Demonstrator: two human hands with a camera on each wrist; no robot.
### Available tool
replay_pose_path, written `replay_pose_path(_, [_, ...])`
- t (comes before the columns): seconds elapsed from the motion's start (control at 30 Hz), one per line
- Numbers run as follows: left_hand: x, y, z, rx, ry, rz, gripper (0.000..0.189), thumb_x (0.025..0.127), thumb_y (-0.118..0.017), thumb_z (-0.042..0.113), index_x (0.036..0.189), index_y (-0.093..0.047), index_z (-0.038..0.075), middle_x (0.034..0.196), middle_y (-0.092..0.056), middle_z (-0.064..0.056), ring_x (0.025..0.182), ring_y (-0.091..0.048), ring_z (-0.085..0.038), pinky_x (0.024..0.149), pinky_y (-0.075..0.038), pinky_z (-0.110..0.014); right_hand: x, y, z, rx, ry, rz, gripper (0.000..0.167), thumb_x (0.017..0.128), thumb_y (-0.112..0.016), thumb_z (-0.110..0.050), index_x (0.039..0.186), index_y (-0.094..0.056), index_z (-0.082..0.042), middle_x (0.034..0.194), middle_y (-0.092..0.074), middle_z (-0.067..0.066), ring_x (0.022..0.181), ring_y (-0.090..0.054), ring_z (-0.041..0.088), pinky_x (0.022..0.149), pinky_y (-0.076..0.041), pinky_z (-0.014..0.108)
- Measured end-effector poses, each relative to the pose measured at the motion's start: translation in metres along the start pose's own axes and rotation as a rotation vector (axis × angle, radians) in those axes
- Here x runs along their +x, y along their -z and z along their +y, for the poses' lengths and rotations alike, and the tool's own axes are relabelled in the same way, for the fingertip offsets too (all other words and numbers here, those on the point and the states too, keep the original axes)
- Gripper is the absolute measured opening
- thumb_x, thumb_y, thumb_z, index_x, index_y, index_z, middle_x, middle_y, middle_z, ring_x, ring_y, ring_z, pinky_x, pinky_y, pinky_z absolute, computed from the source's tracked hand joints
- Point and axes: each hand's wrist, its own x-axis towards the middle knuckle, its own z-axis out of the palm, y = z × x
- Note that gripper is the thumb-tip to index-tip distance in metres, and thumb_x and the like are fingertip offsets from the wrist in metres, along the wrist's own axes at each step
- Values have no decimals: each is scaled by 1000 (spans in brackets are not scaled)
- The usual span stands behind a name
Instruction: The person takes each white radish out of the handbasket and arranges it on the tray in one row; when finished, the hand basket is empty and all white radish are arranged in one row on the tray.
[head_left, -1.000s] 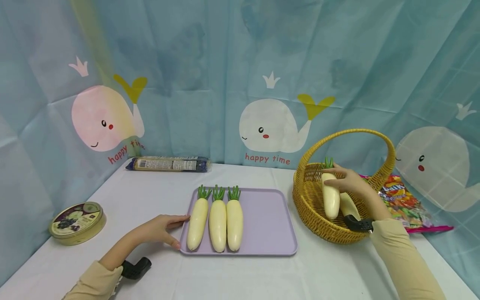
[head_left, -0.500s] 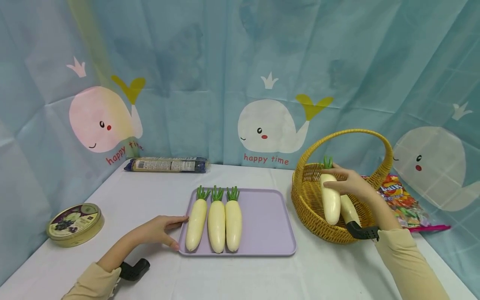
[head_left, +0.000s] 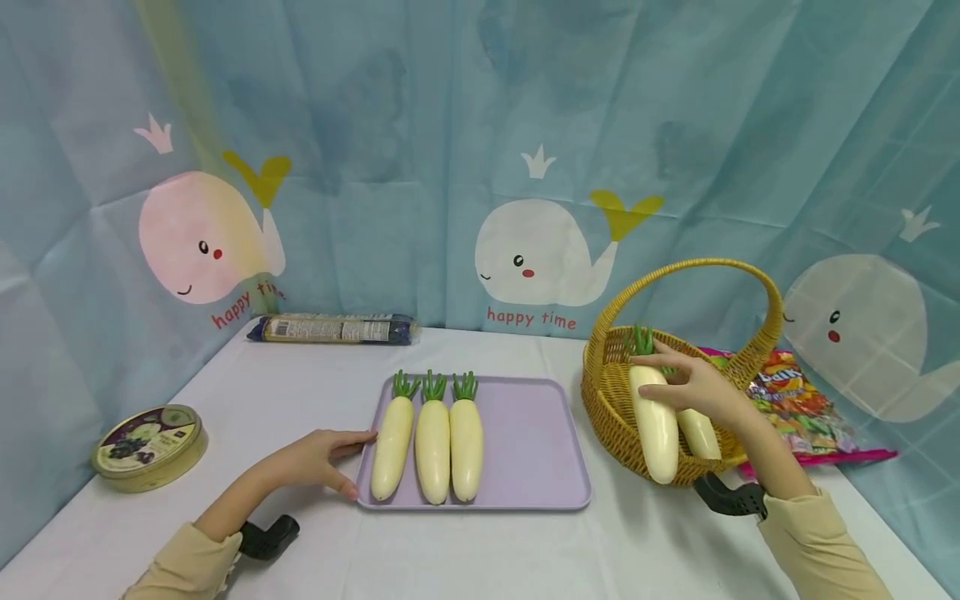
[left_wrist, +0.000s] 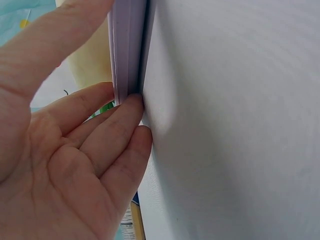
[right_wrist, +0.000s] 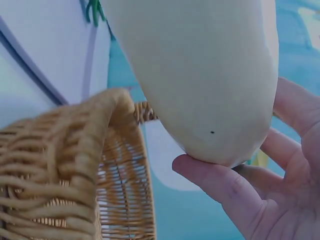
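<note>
On the lilac tray (head_left: 536,442), three white radishes with green tops lie side by side: a left radish (head_left: 392,450), a middle radish (head_left: 433,450) and a right radish (head_left: 467,450). My left hand (head_left: 315,460) touches the tray's left edge with fairly straight fingers and thumb. Over the wicker basket (head_left: 618,425), my right hand (head_left: 697,385) grips another radish (head_left: 656,429) near its leafy end, its tip over the front rim. One more radish (head_left: 699,433) lies in the basket, partly hidden. The right wrist view shows the held radish (right_wrist: 200,75) between thumb and fingers.
A round tin (head_left: 150,447) stands at the left, and a long plastic packet (head_left: 333,328) lies along the back. Behind the basket's right side is a colourful candy bag (head_left: 802,404). The basket's tall handle (head_left: 686,265) arches over it.
My right hand has brought its radish toward the front and slightly left, so its tip now hangs over the basket's front rim. My left hand stays at the tray edge.
</note>
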Motion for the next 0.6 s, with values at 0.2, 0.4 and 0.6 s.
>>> replay_pose_path(0.2, [1,1,1,3,-8,-5,84,66,-77,27,128,-38,-13,129,-39,-29,114,-41,-41,92,-35,-47,-14,-9,-9,-21,43,-8,52,83,-66,-25,128,-50,-6,147,-11,15,111,-42,45,78,-49,42])
replay_pose_path(0.4, [2,2,3,0,-12,0,85,65,-77,28,128,-38,-13,129,-39,-29,114,-41,-40,93,-35,-46,-24,-23,-15,-42,170,-81,45,82,-66,-19,123,-55,-4,144,-16,22,121,-30,43,90,-39,49])
replay_pose_path(0.6, [2,3,1,-2,-19,-3,86,64,-78,29,127,-39,-14,128,-39,-30,114,-41,-41,93,-35,-45,-23,-42,-23,-41,248,-155,45,80,-68,-21,120,-58,-4,142,-21,21,127,-24,36,93,-38,40])
